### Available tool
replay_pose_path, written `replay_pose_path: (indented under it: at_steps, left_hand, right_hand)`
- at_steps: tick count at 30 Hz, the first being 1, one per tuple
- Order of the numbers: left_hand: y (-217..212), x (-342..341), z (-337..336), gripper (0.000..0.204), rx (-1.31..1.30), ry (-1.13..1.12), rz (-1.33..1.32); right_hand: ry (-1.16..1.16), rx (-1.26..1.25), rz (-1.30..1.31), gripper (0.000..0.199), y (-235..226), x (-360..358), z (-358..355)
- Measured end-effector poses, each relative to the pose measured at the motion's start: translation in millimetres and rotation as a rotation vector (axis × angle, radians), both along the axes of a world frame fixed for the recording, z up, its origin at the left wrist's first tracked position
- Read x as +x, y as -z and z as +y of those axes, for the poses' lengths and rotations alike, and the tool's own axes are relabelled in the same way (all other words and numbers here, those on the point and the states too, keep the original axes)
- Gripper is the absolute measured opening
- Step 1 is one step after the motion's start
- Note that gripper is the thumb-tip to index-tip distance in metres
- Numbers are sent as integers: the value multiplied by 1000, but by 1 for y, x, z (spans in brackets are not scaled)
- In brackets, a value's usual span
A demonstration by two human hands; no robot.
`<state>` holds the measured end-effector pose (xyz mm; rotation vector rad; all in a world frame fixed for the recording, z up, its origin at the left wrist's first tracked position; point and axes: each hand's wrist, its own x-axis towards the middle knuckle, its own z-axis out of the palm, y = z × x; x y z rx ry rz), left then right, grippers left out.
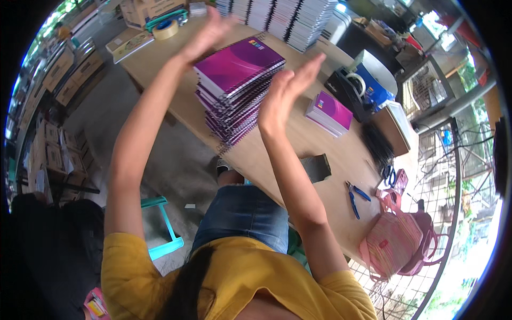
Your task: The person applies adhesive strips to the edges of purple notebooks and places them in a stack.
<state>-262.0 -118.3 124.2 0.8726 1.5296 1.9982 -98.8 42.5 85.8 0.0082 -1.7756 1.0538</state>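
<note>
Head view. The stack of purple spiral notebooks [240, 66], one in number, stands near the table edge between the hands; its layers are uneven and too crowded to count. The left hand [209, 36] is at its far left side, blurred, fingers extended; whether they touch one another cannot be told. The right hand [285, 98] is at its right side, fingers straight and close together, thumb apart, partly blocking sight of the stack. Contact cannot be confirmed for either hand.

Surroundings on the table [256, 165]: one smaller purple stack [330, 113] right of the right hand; one dark grey piece [318, 168], partly behind the right forearm; one pair of blue-handled pliers [354, 198]; one pair of scissors [390, 175]; one pink bag [394, 242] at the right end; one tape roll [165, 30] at the far left; several tall notebook piles [272, 21] along the back, number uncertain. Below left, one turquoise stool [166, 248] on the floor.
</note>
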Motion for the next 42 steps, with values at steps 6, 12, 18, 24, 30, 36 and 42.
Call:
replay_pose_path:
  at_steps: [6,12,18,24,30,36,42]
  left_hand:
    - [-30,166,22,70,317,-532,743]
    - [98,158,222,54,-234,-296,326]
    - [154,31,313,52,-675,-272,246]
    - [143,9,301,38,-713,-513,328]
    - [92,162,212,48,28,-391,592]
    - [161,244,115,31,-131,-308,671]
    - [160,250,125,18,-37,-342,689]
  right_hand:
    - [280,516,-782,85,64,169,106]
    - [450,622,-1020,60,93,215,162]
    - [443,435,-727,42,99,219,272]
    - [761,638,-960,21,127,199,347]
    - [494,561,-522,24,52,241,307]
    - [31,269,-636,29,32,269,204]
    - [0,-44,-648,19,79,257,161]
